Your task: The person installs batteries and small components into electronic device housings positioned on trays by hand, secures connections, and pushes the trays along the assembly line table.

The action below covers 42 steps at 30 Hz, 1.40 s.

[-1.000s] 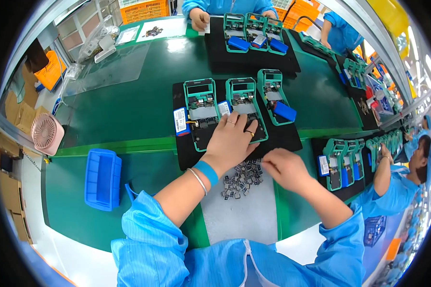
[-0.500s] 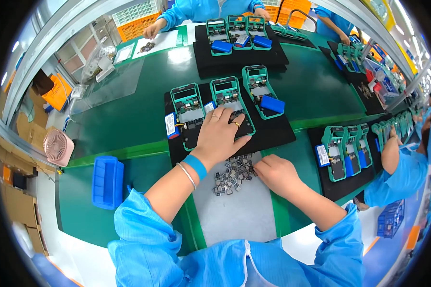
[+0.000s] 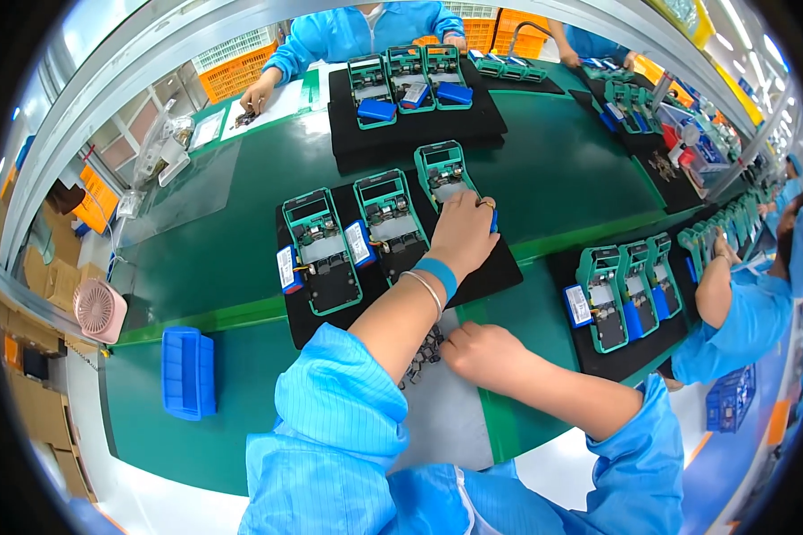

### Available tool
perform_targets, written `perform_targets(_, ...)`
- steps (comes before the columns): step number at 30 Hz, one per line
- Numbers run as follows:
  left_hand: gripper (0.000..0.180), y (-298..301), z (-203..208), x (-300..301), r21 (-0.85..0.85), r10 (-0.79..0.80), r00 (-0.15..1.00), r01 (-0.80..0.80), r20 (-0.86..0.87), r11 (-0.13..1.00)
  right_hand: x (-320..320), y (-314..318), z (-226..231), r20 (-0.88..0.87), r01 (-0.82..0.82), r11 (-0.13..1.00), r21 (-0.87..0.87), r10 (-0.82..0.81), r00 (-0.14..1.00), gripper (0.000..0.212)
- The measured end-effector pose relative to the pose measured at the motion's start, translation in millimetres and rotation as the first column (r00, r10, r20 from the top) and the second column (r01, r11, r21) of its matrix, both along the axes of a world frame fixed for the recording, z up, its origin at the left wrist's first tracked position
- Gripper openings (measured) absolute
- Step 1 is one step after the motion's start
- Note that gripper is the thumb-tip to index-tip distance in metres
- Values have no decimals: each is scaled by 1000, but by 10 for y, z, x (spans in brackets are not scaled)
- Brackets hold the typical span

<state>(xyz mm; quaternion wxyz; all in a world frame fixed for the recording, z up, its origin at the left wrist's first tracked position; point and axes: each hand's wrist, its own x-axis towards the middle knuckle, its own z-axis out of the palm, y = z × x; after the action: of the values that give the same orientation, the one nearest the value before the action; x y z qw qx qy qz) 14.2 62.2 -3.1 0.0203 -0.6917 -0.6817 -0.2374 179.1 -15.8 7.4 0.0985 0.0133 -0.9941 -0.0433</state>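
Observation:
Three green device housings lie in a row on a black mat (image 3: 500, 276): a left one (image 3: 321, 241), a middle one (image 3: 391, 218) and a right one (image 3: 441, 169). My left hand (image 3: 462, 234) reaches over the right housing, its fingers curled on the blue battery pack (image 3: 495, 220), most of which is hidden. Blue battery packs with white labels rest beside the left housing (image 3: 289, 269) and the middle housing (image 3: 359, 243). My right hand (image 3: 482, 355) is closed at the edge of a pile of small metallic parts (image 3: 424, 357). Its fingertips are hidden.
A blue bin (image 3: 187, 373) stands on the green table at left, near a pink fan (image 3: 100, 310). More housings lie on a black mat (image 3: 562, 294) at right and on another (image 3: 348, 134) across the table. Co-workers sit opposite and at right.
My left hand has moved right from the middle housing to the right one, onto its battery pack. My right hand stays by the small parts. The view has shifted.

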Motion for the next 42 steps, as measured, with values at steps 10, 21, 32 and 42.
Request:
perform_targets(10,32,-261,428,-559,115,89,969,-118,229,986,-112,-12,102,77,30,996,-84,-24,997,9)
perform_targets(21,51,-430,237,-117,121,-18,999,23,-45,992,-111,-42,129,144,39,997,-73,-28,989,7)
perform_targets(32,45,-533,-102,-75,62,-85,977,99,-196,993,-20,755,915,-10,222,792,-569,-276,961,7)
perform_targets(42,49,-624,-120,-41,82,-147,983,156,-107,984,-420,1609,120,-315,204,978,-35,-204,927,10)
